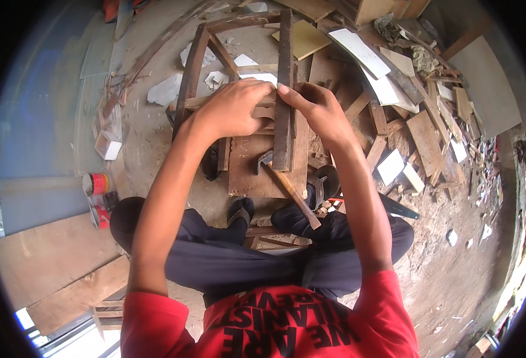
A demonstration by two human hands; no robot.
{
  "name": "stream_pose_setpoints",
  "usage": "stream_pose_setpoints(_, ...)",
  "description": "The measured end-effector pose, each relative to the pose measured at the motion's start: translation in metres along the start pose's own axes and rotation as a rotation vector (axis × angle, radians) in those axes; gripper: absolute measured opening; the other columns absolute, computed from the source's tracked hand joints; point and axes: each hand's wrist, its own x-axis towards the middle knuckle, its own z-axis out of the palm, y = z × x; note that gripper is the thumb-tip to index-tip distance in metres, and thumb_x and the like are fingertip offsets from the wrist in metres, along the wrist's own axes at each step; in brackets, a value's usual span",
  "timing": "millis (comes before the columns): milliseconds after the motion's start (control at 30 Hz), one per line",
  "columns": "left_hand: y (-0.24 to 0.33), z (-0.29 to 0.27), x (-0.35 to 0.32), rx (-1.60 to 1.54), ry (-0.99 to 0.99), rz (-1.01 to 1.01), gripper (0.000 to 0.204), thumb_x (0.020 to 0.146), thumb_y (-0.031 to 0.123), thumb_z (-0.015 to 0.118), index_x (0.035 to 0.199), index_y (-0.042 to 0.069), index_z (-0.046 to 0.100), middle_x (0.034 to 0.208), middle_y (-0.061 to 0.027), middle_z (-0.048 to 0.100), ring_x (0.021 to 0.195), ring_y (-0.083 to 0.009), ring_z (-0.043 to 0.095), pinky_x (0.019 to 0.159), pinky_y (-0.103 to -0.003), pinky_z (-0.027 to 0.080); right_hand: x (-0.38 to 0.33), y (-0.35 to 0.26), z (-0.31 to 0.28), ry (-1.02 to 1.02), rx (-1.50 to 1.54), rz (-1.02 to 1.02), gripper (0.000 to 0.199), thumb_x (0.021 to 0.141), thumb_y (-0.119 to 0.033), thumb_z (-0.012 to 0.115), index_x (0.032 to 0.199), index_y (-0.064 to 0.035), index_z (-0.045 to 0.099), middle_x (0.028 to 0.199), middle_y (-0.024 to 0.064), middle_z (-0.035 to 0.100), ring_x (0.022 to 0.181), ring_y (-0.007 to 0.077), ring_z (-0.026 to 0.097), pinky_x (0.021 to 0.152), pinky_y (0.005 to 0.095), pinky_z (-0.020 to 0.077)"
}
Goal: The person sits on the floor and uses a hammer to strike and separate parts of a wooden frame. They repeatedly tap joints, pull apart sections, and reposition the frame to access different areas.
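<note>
A dark brown wooden frame [284, 53] stands in front of me, its long rail running between my two hands. My left hand [239, 106] is over the inside of this rail, fingers curled and closed; what they hold is hidden. From the other side my right hand [321, 113] grips the rail, with the thumb on its upper face and the fingers bent behind it. Both hands' fingertips almost meet there. Below them lies a brown wooden board [248, 173]. A hammer [292, 194] with a wooden handle rests on the board's near edge, its metal head beside the rail's lower end.
Scrap wood [427, 140] and white board pieces [358, 53] litter the floor at the right. A handsaw [397, 207] lies by my right knee. Open cans [99, 184] stand at the left near a blue-grey panel [36, 107]. My crossed legs [233, 253] are close below the board.
</note>
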Motion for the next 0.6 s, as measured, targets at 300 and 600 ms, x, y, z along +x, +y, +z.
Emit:
stream_pose_setpoints(300, 0.017, 0.009, -0.025, -0.142, 0.537, -0.058, 0.038, 0.073, 0.002, 0.075, 0.111, 0.003, 0.065, 0.116, -0.0109, 0.065, 0.116, -0.0307, 0.059, 0.102, -0.04, 0.047, -0.007, -0.003, 0.007, 0.103, -0.068, 0.015, 0.061, 0.089, -0.051, 0.068, 0.103, 0.008, 0.067, 0.094, 0.013, 0.067, 0.091, 0.0193, 0.058, 0.087, 0.0337, 0.0444)
stream_pose_setpoints(600, 0.02, 0.147, -0.048, -1.12, 1.087, -0.435, 0.012, 0.088, -0.003, 0.057, 0.1, -0.002, 0.06, 0.089, -0.0045, 0.063, 0.081, -0.0096, 0.058, 0.072, -0.025, 0.047, -0.01, 0.006, 0.024, 0.229, 0.044, 0.115, 0.047, 0.091, -0.04, 0.069, 0.103, 0.0048, 0.064, 0.09, 0.004, 0.063, 0.087, 0.0125, 0.054, 0.082, 0.0279, 0.0423)
